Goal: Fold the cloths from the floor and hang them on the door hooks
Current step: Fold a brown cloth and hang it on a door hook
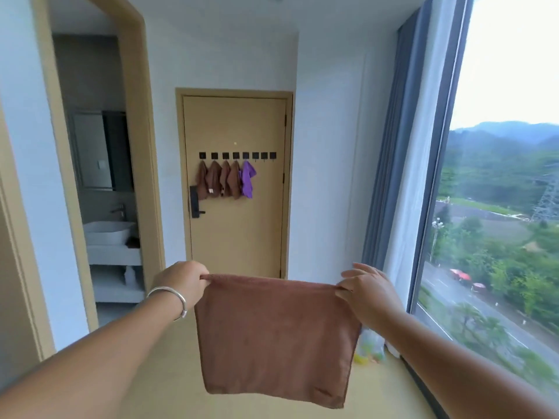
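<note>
Holding a brown cloth [276, 337] stretched between both hands at six o'clock, a person faces the door [237, 225] at twelve o'clock, where four brown cloths [218, 182] and a purple cloth [247, 179] already hang on the left five of a row of black hooks [237, 156]. The left hand [181, 281] curls closed around one top corner while the right hand [367, 293] pinches the other between thumb and fingertips, remaining fingers spread. With the right-hand pinch so light, that corner could likely slip free, spoiling the fold and dropping the cloth to the floor.
</note>
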`<state>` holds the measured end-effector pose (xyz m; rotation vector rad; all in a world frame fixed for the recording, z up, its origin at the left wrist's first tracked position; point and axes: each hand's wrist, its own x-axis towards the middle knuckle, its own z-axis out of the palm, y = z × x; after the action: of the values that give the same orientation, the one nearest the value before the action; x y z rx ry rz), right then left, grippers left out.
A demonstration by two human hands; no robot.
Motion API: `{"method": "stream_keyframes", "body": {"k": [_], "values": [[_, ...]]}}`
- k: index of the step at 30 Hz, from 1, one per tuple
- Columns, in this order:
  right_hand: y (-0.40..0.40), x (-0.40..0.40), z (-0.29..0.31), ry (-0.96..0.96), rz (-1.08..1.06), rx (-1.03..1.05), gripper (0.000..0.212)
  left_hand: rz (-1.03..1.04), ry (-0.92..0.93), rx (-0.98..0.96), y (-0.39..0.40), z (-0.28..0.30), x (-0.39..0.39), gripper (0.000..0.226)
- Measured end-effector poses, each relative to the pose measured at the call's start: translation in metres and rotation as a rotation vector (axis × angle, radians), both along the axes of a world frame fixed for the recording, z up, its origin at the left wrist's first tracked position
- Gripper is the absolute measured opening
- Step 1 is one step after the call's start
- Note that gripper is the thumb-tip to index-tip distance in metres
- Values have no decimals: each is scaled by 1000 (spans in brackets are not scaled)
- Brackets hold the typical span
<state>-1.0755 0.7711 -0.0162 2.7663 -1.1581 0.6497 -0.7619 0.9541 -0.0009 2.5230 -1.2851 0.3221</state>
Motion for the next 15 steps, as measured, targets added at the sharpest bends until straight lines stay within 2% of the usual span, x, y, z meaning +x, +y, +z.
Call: {"method": "stream_keyframes", "body": {"k": [7,15], "values": [[25,17,117,146,4,-289,38,92,-219,-46,34,104,2,28],[45,48,174,170,32,-442,37,119,-329,-79,71,152,20,25]]}}
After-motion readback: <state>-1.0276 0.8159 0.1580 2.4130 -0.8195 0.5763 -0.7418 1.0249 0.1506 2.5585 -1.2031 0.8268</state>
